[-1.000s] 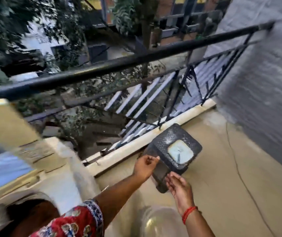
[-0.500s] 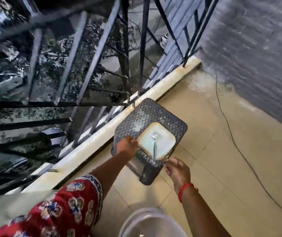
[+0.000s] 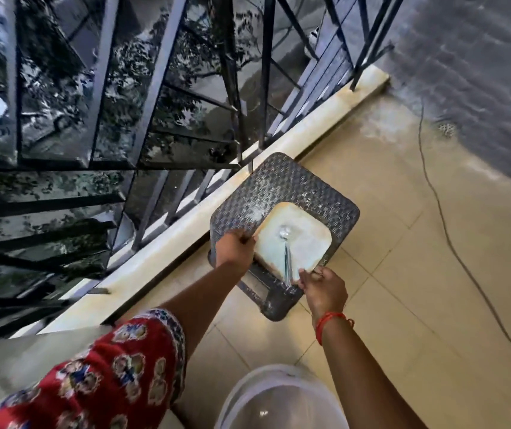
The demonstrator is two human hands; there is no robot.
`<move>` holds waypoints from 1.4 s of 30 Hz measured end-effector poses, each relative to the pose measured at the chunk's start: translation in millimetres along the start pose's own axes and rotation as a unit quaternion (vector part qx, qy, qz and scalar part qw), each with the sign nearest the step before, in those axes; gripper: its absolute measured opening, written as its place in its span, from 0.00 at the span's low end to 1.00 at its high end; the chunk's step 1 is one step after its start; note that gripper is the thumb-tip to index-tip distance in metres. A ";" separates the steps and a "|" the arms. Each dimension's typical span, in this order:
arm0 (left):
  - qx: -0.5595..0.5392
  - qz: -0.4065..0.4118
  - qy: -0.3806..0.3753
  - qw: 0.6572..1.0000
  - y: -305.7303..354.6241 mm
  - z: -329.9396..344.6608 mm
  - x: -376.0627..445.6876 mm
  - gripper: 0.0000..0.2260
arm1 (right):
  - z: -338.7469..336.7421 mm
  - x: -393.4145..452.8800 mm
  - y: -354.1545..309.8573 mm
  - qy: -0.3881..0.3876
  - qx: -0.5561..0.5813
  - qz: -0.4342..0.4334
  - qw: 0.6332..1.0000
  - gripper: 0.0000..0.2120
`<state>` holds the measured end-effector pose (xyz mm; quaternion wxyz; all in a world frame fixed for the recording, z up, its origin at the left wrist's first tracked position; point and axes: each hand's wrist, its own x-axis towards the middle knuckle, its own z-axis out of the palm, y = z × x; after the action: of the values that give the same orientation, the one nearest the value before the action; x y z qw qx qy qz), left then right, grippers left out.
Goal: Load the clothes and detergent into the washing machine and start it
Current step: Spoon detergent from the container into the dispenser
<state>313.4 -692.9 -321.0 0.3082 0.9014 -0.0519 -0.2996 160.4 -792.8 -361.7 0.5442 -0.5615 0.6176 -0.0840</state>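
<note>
A white tub of detergent powder (image 3: 308,239) sits on a grey woven-pattern stool (image 3: 282,187) by the balcony railing. A metal spoon (image 3: 286,250) lies in the powder, its handle pointing toward me. My left hand (image 3: 235,249) grips the tub's left rim, thumb over the edge. My right hand (image 3: 323,289) is at the tub's near corner, its fingertips pinching the end of the spoon handle. The washing machine's clear round door (image 3: 279,397) shows at the bottom edge, and its white top (image 3: 31,357) at the lower left. No clothes are in view.
A black metal railing (image 3: 155,88) on a raised curb (image 3: 279,150) runs along the left. A grey wall (image 3: 480,72) closes the right side. A thin cable (image 3: 443,205) trails across the beige tiled floor (image 3: 402,289).
My view has tilted down toward the stool. My left hand moved onto the tub's rim, and my right hand closed in on the spoon handle.
</note>
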 end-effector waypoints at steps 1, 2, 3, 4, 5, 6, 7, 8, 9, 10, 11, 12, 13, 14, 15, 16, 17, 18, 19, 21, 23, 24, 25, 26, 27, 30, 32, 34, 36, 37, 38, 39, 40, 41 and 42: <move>-0.010 -0.007 0.007 1.000 -1.5 -3.8 -8.8 0.09 | -3.7 -8.3 -1.5 -0.005 -0.001 -0.007 1.000 0.09; -0.025 -0.013 0.015 1.000 -2.0 -9.9 -19.7 0.09 | -8.6 -19.9 -6.7 -0.008 0.004 -0.018 1.000 0.09; -0.043 -0.017 0.023 0.999 -2.3 -16.5 -32.3 0.08 | -14.4 -34.0 -12.6 -0.011 0.008 -0.022 1.000 0.09; -0.061 -0.018 0.029 0.998 -1.6 -24.8 -46.9 0.07 | -20.2 -48.5 -18.1 -0.017 0.011 -0.033 0.999 0.10; -0.075 -0.013 0.034 0.997 0.0 -34.0 -62.8 0.06 | -26.3 -64.2 -24.9 -0.027 0.010 -0.046 0.999 0.10; -0.086 -0.007 0.039 0.996 0.4 -42.1 -77.2 0.05 | -31.4 -78.2 -28.7 -0.032 0.006 -0.057 0.998 0.10; -0.097 -0.002 0.045 0.994 2.4 -55.0 -94.2 0.05 | -36.9 -95.6 -36.4 -0.036 0.000 -0.065 0.997 0.09; -0.103 -0.001 0.050 0.993 3.2 -67.8 -108.3 0.07 | -41.3 -111.1 -42.6 -0.040 -0.006 -0.072 0.997 0.07; -0.107 0.001 0.056 0.993 4.2 -83.2 -123.4 0.08 | -45.4 -130.5 -51.3 -0.045 -0.013 -0.077 0.996 0.07; -0.109 0.002 0.062 0.992 4.1 -98.9 -136.8 0.09 | -49.2 -152.4 -61.3 -0.052 -0.011 -0.086 0.995 0.06; -0.113 0.001 0.066 0.991 4.9 -113.0 -148.9 0.09 | -52.8 -171.2 -70.6 -0.060 -0.003 -0.094 0.994 0.06; -0.116 -0.002 0.074 0.990 2.1 -129.0 -162.4 0.09 | -56.7 -193.5 -81.3 -0.076 0.006 -0.106 0.991 0.05; -0.116 -0.001 0.074 0.991 1.7 -146.9 -179.5 0.10 | -60.5 -215.5 -91.7 -0.094 0.011 -0.112 0.989 0.05; -0.113 0.005 0.069 0.991 -1.5 -164.4 -197.1 0.12 | -64.1 -236.7 -99.1 -0.112 0.015 -0.119 0.986 0.04; -0.117 0.019 0.061 0.991 -3.2 -183.6 -217.8 0.14 | -67.7 -258.8 -107.6 -0.127 0.019 -0.128 0.983 0.04; -0.127 0.042 0.053 0.990 -4.9 -198.1 -232.7 0.16 | -71.4 -274.8 -114.5 -0.138 0.027 -0.136 0.981 0.03; -0.154 0.058 0.047 0.985 -7.9 -216.9 -253.2 0.18 | -74.0 -293.9 -120.6 -0.152 0.032 -0.139 0.978 0.03; -0.197 0.062 0.034 0.978 -16.9 -232.4 -268.5 0.20 | -76.5 -313.0 -125.7 -0.168 0.034 -0.144 0.975 0.02; -0.239 0.059 0.024 0.969 -26.5 -248.5 -285.6 0.21 | -78.2 -332.7 -129.5 -0.186 0.028 -0.153 0.970 0.03; -0.296 0.050 0.008 0.954 -48.1 -274.6 -314.7 0.20 | -78.9 -366.5 -131.1 -0.223 0.008 -0.173 0.959 0.05; -0.364 0.031 0.011 0.931 -63.2 -305.6 -358.9 0.15 | -76.1 -407.2 -134.2 -0.258 0.000 -0.183 0.949 0.02; -0.389 0.025 0.014 0.921 -76.8 -316.8 -376.2 0.13 | -72.7 -428.0 -133.6 -0.272 -0.006 -0.190 0.943 0.03; -0.406 0.024 0.019 0.913 -90.0 -327.8 -395.7 0.11 | -68.0 -449.1 -131.6 -0.288 -0.004 -0.193 0.938 0.04; -0.418 0.023 0.023 0.908 -103.8 -334.7 -408.5 0.12 | -63.6 -466.2 -129.3 -0.300 -0.008 -0.195 0.934 0.05; -0.424 0.025 0.032 0.905 -118.4 -345.9 -426.5 0.13 | -57.4 -487.2 -126.3 -0.316 -0.011 -0.194 0.929 0.05; -0.410 0.014 0.087 0.908 -170.6 -372.5 -468.7 0.09 | -37.8 -546.6 -115.6 -0.363 -0.028 -0.206 0.908 0.05; -0.435 0.015 0.108 0.894 -200.4 -384.0 -488.5 0.07 | -23.2 -574.5 -107.6 -0.382 -0.064 -0.229 0.893 0.04; -0.486 -0.016 0.135 0.863 -230.5 -393.8 -508.3 0.09 | -8.0 -602.0 -100.0 -0.397 -0.107 -0.259 0.874 0.03; -0.521 -0.026 0.163 0.838 -256.4 -403.0 -525.5 0.10 | 5.4 -626.1 -92.2 -0.398 -0.162 -0.291 0.855 0.02; -0.518 -0.028 0.177 0.836 -267.7 -407.0 -533.9 0.12 | 11.2 -637.1 -87.9 -0.382 -0.196 -0.321 0.844 0.06; -0.507 -0.031 0.190 0.840 -283.8 -409.3 -540.2 0.14 | 16.8 -650.8 -82.6 -0.349 -0.225 -0.366 0.833 0.11; -0.491 -0.033 0.197 0.848 -304.0 -407.6 -541.1 0.17 | 20.8 -664.5 -77.4 -0.301 -0.235 -0.429 0.819 0.15; -0.481 -0.033 0.204 0.852 -325.2 -402.3 -538.4 0.21 | 23.7 -677.7 -71.9 -0.259 -0.234 -0.503 0.791 0.18; -0.475 -0.035 0.210 0.854 -341.5 -398.8 -540.8 0.24 | 27.4 -692.6 -65.3 -0.240 -0.232 -0.570 0.750 0.19; -0.472 -0.031 0.212 0.855 -352.4 -399.4 -547.3 0.25 | 31.3 -710.5 -58.7 -0.243 -0.236 -0.618 0.710 0.18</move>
<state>63.7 -47.5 2.1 0.6906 0.6908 0.1899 -0.0989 61.2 -239.9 78.5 0.3521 -0.9288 -0.0209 -0.1140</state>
